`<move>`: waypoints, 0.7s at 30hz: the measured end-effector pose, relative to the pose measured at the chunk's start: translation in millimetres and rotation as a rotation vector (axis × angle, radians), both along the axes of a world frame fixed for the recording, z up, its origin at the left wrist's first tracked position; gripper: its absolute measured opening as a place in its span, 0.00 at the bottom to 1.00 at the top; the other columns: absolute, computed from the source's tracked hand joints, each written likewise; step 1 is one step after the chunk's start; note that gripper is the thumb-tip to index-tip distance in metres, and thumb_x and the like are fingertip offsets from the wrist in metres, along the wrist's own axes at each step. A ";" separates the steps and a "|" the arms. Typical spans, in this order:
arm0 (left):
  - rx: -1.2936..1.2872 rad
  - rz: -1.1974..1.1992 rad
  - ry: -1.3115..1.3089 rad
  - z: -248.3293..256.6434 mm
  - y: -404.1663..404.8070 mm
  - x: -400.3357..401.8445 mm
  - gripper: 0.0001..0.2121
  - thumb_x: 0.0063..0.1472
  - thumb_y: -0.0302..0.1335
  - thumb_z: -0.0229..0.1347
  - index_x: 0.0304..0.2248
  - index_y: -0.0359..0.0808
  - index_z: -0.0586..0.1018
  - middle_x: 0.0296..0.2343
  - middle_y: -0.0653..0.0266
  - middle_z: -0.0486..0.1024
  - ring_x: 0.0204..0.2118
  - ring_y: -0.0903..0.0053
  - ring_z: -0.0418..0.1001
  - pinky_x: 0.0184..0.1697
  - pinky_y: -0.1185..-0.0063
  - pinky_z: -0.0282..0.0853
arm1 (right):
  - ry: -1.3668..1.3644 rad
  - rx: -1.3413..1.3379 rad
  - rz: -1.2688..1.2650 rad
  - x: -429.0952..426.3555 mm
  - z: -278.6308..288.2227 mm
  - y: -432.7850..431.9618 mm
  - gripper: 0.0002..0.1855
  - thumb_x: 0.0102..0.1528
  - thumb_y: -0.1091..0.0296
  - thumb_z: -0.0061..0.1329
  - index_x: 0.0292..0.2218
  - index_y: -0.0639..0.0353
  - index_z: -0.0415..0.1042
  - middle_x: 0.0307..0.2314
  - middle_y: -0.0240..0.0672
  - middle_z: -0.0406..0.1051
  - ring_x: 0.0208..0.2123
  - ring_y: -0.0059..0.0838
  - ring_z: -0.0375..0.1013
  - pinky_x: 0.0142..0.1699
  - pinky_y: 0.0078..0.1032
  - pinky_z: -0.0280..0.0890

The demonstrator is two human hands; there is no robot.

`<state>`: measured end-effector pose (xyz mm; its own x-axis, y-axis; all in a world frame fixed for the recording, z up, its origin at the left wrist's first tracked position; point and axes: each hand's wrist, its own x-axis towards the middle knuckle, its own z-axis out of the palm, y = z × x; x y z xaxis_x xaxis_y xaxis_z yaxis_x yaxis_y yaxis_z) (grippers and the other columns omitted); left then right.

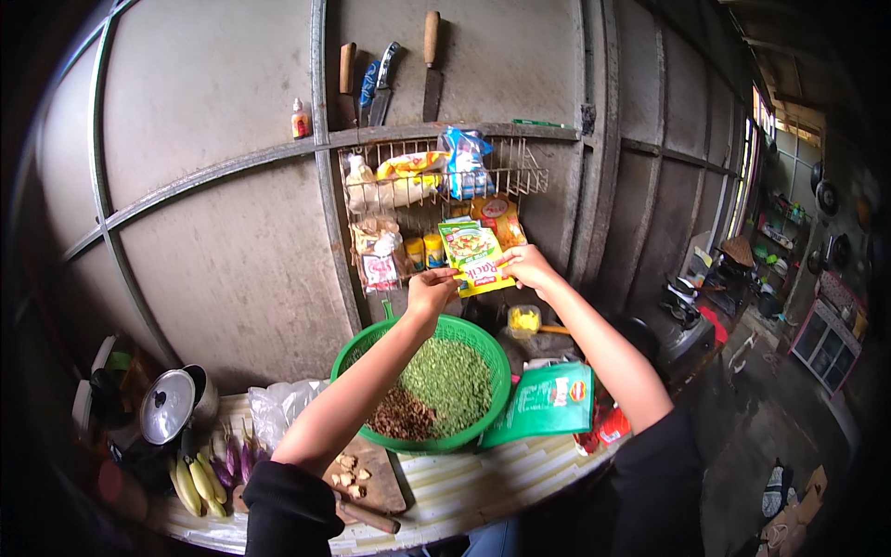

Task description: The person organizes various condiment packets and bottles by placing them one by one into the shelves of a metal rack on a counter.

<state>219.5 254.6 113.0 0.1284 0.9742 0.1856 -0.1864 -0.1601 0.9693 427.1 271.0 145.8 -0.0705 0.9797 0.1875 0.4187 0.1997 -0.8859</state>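
A green and yellow seasoning sachet is held up in front of the wire rack, upside down to the view. My left hand pinches its lower left corner, and my right hand grips its right side near the bottom. Below my forearms stands a green plastic colander, with chopped green vegetable and a brown crumbly food in it. On a wooden cutting board lie pale root pieces beside a knife's wooden handle, partly hidden by my left arm.
A wire rack on the wall holds packets and jars; knives hang above. Right of the colander lie a green pouch and a small tub of yellow food. Eggplants, a lidded pot and a plastic bag are at left.
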 end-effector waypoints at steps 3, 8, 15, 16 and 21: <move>0.034 -0.018 -0.004 -1.4 56.5 10.5 0.14 0.54 0.19 0.52 0.41 0.26 0.73 0.31 0.63 0.74 0.31 0.81 0.71 0.33 0.86 0.68 | -0.025 0.211 -0.123 1.5 -14.3 68.6 0.10 0.38 0.84 0.49 0.27 0.65 0.73 0.21 0.37 0.72 0.23 0.21 0.71 0.30 0.19 0.64; 0.102 -0.038 0.113 9.4 112.8 2.1 0.14 0.54 0.17 0.48 0.41 0.24 0.73 0.32 0.63 0.72 0.29 0.84 0.67 0.33 0.86 0.65 | -0.130 0.475 -0.407 -18.2 -24.2 121.1 0.13 0.36 0.84 0.51 0.25 0.54 0.74 0.17 0.28 0.70 0.19 0.18 0.67 0.25 0.22 0.60; 0.120 -0.114 0.404 -1.8 139.6 1.3 0.16 0.52 0.22 0.50 0.42 0.28 0.74 0.30 0.65 0.73 0.30 0.84 0.67 0.32 0.87 0.62 | -0.292 0.567 -0.435 -15.4 -41.5 125.4 0.08 0.38 0.82 0.51 0.23 0.57 0.73 0.22 0.38 0.73 0.29 0.34 0.73 0.35 0.28 0.65; 0.105 -0.086 0.436 -1.7 139.1 2.0 0.16 0.52 0.22 0.51 0.42 0.29 0.74 0.30 0.65 0.74 0.30 0.83 0.68 0.34 0.85 0.63 | -0.311 0.526 -0.406 -16.0 -43.1 123.3 0.08 0.38 0.81 0.50 0.23 0.57 0.74 0.23 0.39 0.73 0.30 0.37 0.73 0.37 0.28 0.65; 0.156 -0.006 0.640 1.0 135.3 5.2 0.16 0.51 0.25 0.52 0.41 0.30 0.75 0.35 0.58 0.76 0.37 0.75 0.72 0.42 0.80 0.65 | -0.363 0.465 -0.388 -14.8 -40.8 108.1 0.06 0.39 0.76 0.53 0.24 0.57 0.74 0.28 0.43 0.72 0.36 0.40 0.71 0.44 0.30 0.64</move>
